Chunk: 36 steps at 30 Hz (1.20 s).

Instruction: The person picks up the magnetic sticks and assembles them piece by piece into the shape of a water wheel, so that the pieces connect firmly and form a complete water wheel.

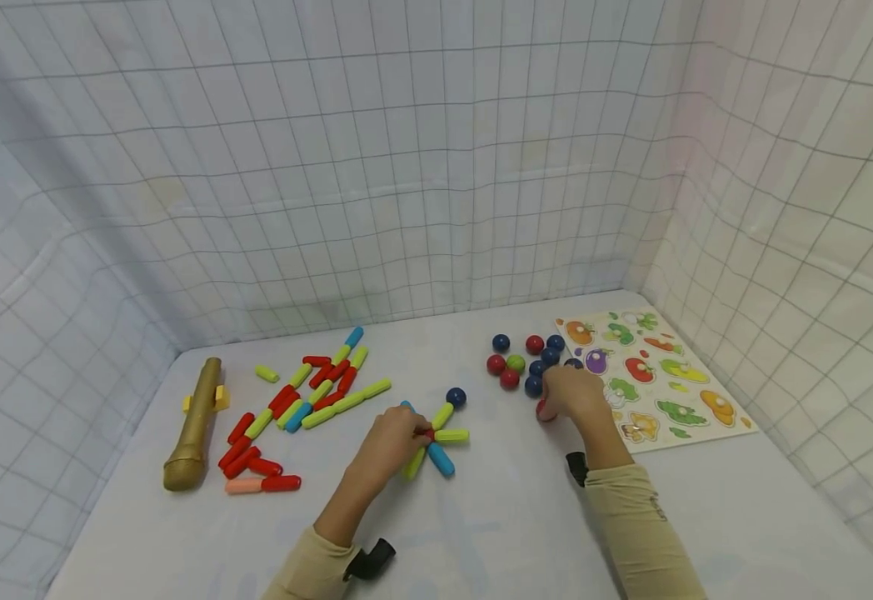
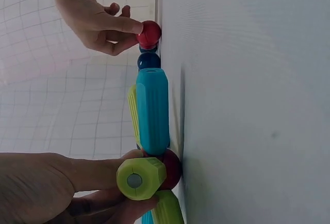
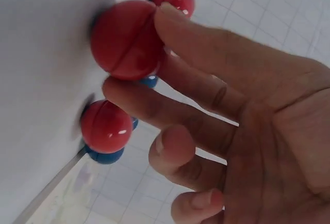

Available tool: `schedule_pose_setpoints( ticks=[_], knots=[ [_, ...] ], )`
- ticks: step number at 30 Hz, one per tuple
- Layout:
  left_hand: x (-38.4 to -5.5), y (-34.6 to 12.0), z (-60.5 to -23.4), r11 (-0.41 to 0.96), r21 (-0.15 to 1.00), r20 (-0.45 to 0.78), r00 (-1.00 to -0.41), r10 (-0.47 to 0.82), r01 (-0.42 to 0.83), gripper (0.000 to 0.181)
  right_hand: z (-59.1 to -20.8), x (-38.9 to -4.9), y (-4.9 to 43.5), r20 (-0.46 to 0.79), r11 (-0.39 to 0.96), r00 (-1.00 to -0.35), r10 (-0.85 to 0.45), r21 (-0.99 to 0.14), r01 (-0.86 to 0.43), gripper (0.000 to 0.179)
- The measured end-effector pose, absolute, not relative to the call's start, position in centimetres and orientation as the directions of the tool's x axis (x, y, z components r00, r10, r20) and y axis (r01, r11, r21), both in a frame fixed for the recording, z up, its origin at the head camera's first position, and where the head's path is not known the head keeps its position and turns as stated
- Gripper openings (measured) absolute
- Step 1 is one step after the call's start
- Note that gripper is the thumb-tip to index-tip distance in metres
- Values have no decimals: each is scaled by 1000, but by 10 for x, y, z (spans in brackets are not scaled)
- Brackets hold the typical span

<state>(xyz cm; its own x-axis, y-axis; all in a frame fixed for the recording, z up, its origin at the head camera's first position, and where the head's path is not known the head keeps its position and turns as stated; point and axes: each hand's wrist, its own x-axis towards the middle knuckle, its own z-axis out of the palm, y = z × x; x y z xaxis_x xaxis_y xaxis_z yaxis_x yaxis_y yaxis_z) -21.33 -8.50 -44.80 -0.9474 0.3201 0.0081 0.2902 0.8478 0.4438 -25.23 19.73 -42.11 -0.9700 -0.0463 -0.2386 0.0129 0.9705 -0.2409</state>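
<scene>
My left hand [image 1: 384, 447] pinches the middle of a star of green and blue toy rods around a red ball, low over the table. In the left wrist view, the fingers lie by a green rod [image 2: 142, 178] with a grey disc in its end, the red ball [image 2: 172, 170] and a blue rod [image 2: 153, 110]. At the right, my right hand [image 1: 581, 400] holds a red ball [image 3: 127, 39] between thumb and fingertips, its other fingers curled loosely. A dark blue ball [image 1: 456, 397] sits by the tip of the star's upper green rod [image 1: 443, 415].
Several balls, including a green ball [image 1: 515, 363], cluster beyond the right hand. Beside them lies a vegetable puzzle board [image 1: 687, 435]. Joined and loose rods [image 1: 346, 402] spread over the left side, near a gold microphone-shaped toy [image 1: 195, 433]. Checked cloth walls [image 1: 421, 208] surround the table.
</scene>
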Motion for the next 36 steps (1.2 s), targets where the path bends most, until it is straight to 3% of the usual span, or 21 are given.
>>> schedule_pose_setpoints(
  ticks=[12, 26, 36],
  knots=[
    [-211, -85, -448, 859, 437, 7, -955, 295, 268, 19, -421, -242, 155, -173, 882, -936, -308, -421, -212, 19],
    [-211, -85, -448, 849, 459, 2, -956, 294, 262, 15, -425, -239, 138, -116, 836, -915, -387, -463, -295, 23],
    [-210, -87, -444, 843, 471, -30, -950, 310, 260, 14, -429, -239, 133, -99, 844, -913, -395, -432, -318, 21]
  ],
)
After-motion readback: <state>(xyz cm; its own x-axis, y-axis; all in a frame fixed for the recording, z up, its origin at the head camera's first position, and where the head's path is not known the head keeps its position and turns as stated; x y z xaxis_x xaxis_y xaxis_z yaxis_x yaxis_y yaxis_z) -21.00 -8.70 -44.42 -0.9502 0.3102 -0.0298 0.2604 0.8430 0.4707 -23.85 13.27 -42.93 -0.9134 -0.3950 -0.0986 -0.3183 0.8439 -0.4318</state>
